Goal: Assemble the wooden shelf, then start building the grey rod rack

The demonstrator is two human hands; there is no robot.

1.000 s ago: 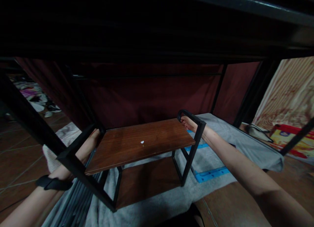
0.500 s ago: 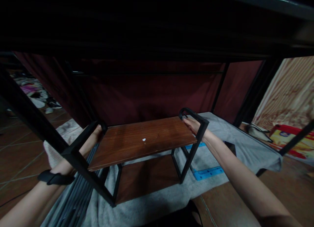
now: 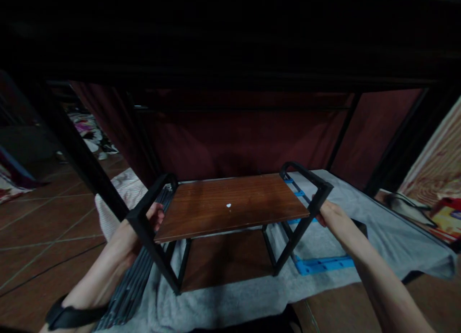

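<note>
Near the grey blanket's [image 3: 230,300] front edge, uneven pulling could tip the two-tier shelf [image 3: 245,193]; left hand [image 3: 155,216] curls, right hand's [image 3: 333,216] hold unclear.

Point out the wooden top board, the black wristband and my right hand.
Wooden top board [image 3: 239,199], head view: its upper face.
Black wristband [image 3: 76,316], head view: the band.
Right hand [image 3: 331,215], head view: its back.

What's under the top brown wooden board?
A lower brown wooden board, between black straight frame legs. The rectangular brown wooden top board hides the lower one's back part.
</note>
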